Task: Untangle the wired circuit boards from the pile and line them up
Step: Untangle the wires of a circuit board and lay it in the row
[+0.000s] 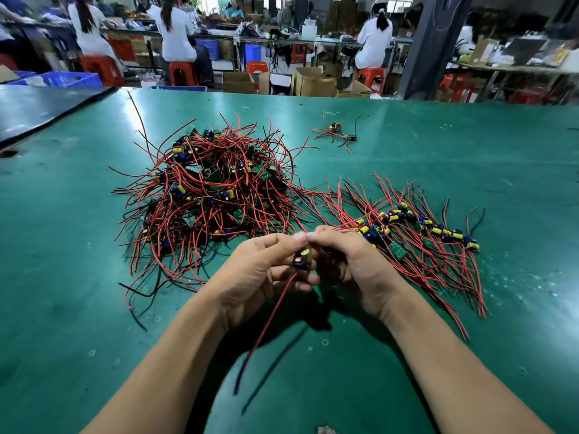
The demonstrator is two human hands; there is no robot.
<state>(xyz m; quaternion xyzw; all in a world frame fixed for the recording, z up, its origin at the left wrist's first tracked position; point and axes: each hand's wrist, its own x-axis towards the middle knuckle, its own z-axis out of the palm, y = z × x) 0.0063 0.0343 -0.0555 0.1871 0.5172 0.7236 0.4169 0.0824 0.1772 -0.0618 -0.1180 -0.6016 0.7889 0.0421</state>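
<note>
Both grips pinch one small circuit board (303, 259) with yellow and blue capacitors, left grip (260, 270) meeting right grip (354, 264) fingertip to fingertip. Its long red wire (272, 317) hangs below; swung right it could snag the lined-up row of boards (423, 233), or left the tangled red-wired pile (213, 195)

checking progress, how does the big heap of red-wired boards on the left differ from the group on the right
The tangled heap of red-wired green circuit boards is larger and mounded, wires looping every way; the lined-up row of wired boards lies flat, wires running roughly parallel. Both rest on the green table mat.
</note>
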